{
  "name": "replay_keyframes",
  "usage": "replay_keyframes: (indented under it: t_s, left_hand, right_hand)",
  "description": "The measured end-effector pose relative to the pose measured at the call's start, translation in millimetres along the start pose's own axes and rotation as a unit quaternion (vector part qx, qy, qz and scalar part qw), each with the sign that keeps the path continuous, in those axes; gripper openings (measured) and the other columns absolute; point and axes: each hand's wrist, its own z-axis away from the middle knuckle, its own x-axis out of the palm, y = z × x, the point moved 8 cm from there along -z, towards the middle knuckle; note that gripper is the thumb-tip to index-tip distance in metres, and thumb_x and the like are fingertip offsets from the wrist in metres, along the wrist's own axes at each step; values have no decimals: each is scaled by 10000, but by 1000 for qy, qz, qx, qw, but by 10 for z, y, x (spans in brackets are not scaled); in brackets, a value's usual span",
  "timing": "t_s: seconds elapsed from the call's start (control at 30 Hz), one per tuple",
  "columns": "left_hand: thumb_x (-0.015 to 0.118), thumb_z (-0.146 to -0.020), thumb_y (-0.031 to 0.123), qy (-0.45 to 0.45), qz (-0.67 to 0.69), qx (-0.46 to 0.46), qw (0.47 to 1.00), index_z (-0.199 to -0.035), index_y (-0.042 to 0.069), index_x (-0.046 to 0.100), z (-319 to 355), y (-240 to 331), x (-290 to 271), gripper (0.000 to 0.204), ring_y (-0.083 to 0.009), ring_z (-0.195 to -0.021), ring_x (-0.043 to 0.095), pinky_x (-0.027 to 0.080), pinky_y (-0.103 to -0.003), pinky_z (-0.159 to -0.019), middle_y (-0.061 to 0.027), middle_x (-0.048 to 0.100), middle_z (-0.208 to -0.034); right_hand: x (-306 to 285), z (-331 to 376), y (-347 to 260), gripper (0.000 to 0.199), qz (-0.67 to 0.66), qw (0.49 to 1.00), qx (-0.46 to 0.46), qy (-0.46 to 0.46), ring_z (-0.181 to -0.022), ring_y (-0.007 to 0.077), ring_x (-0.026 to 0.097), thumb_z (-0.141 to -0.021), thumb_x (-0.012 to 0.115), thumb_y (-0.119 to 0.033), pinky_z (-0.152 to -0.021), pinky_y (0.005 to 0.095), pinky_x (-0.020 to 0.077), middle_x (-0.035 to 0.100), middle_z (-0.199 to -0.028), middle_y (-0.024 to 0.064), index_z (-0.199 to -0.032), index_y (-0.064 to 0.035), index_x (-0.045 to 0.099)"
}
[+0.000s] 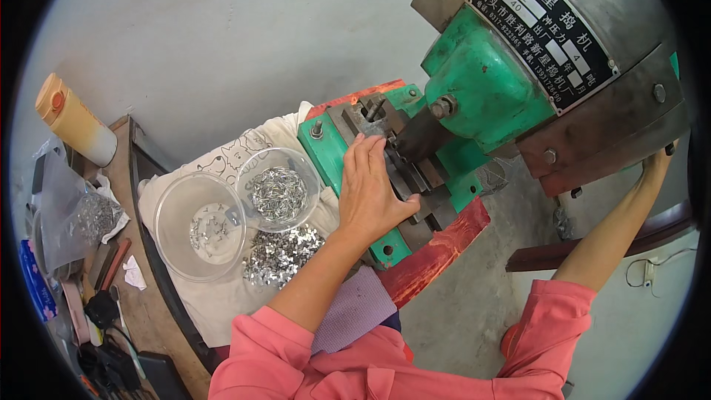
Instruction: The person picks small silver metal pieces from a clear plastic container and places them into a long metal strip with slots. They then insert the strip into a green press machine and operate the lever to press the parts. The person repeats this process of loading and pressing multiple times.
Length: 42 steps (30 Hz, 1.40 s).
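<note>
Left hand (374, 192): lay at the dark die (406, 175) of the green press (485, 67), fingers extended, thumb spread apart from them; right hand (658, 161): reached, arm outstretched, to the press's right side, partly hidden, grip impossible to tell; nameplate (549, 33): black, white-lettered, was on the press's upper front; metal pieces (280, 255): lay heaped left of the press

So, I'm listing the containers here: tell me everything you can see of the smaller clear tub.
The smaller clear tub is round, open-topped and plastic-looking. It stands upright on a pale cloth, with small shiny metal pieces over its bottom. The larger clear tub is close on its left; whether they touch is hard to tell. A loose pile of silvery pieces lies on its near side. The left hand is to its right, not holding it.
</note>
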Motion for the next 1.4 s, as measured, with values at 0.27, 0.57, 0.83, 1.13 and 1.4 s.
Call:
replay_keyframes:
  t_s: [0.27,0.57,0.83,1.13,1.4]
  left_hand:
    - [866,-587,252,1,-17,-2,1000,-1354,-54,384,5,19,1,956,-420,-1379,315,306,-482,-1162,-194,393,-1397]
    - [839,-544,245,9,-4,-8,1000,-1304,-52,403,-28,71,-4,925,-424,-1344,340,308,-498,-1135,-203,410,-1346]
    - [847,-516,239,-11,-6,6,1000,-1298,-41,403,356,278,-41,942,-433,-1308,371,318,-509,-1116,-218,423,-1320]
    - [864,-519,229,-1,-14,20,1000,-1308,-45,385,430,279,-51,962,-421,-1268,393,334,-493,-1099,-223,422,-1324]
    - [965,-523,290,-47,41,43,997,-1357,-29,367,404,149,-90,1075,-414,-1251,407,359,-478,-1081,-233,415,-1351]
  right_hand:
    - [410,1389,107,498,-18,975,-101,196,-1069,208,633,-1058,473,-374,-888,328,511,644,-1204,108,-1347,24,547]
    - [212,778,-3,448,-34,996,18,77,-1020,157,618,-1052,521,-312,-884,307,492,641,-1169,58,-1364,9,538]
    - [235,760,-179,445,-22,995,-16,96,-930,136,632,-1032,580,-333,-821,284,498,665,-1030,38,-1322,4,570]
    - [635,1454,-377,474,-127,976,45,170,-604,163,605,-1002,579,-471,-576,321,537,606,-788,78,-1130,-18,519]
    - [1401,3223,325,516,-98,972,188,96,-1241,216,507,-1026,558,-201,-1030,350,426,499,-1392,134,-1454,20,373]
